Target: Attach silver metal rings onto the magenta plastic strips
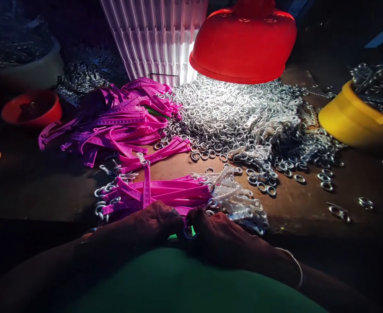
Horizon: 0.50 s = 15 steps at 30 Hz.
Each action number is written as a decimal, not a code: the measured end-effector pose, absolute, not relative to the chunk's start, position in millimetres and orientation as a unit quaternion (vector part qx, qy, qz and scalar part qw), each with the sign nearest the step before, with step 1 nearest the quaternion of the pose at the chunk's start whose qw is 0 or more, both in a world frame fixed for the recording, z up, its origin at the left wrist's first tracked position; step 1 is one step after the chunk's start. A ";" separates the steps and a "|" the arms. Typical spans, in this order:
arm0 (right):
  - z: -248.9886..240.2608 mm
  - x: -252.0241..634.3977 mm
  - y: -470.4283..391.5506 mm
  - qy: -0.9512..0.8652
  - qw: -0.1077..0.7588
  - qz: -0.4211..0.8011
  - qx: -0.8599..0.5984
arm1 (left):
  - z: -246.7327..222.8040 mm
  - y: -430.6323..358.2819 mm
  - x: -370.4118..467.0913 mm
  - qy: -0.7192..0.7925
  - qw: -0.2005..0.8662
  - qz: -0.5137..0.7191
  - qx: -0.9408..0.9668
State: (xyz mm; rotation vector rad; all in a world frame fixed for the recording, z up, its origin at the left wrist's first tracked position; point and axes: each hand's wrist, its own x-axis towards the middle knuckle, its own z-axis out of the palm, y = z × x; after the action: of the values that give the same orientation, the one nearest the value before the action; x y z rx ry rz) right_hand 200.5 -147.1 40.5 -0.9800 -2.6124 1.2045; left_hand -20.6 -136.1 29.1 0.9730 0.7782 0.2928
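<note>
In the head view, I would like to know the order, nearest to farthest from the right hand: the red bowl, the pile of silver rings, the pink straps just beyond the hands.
From the right hand:
1. Pink straps: just beyond, toward the left.
2. Pile of silver rings: farther back, under the lamp.
3. Red bowl: far left.

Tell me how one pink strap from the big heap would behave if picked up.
The pink straps look floppy, since several curve and drape over one another. Each is probably light, being thin and narrow. One might drag neighbours along, as they lie crisscrossed.
</note>
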 end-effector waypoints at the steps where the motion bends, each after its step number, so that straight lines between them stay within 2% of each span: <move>1: 41.4 199.5 -145.9 -0.849 0.050 0.413 -0.325 | 27.2 -138.5 -21.4 0.358 0.812 0.143 0.438; 8: 38.6 197.7 -141.2 -0.794 0.023 0.513 -0.326 | 37.6 -142.5 -27.8 0.349 0.823 0.123 0.432; 11: 39.1 198.1 -140.9 -0.799 0.012 0.508 -0.322 | 46.3 -142.8 -25.3 0.363 0.806 0.134 0.448; 15: 39.7 196.9 -142.5 -0.810 0.038 0.498 -0.307 | 49.4 -149.4 -20.0 0.358 0.817 0.165 0.421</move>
State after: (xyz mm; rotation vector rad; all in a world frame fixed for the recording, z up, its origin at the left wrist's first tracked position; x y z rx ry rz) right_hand 196.9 -142.5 39.7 -0.9410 -2.4856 1.5293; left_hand -20.0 -149.4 49.4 0.8975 0.7643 0.3523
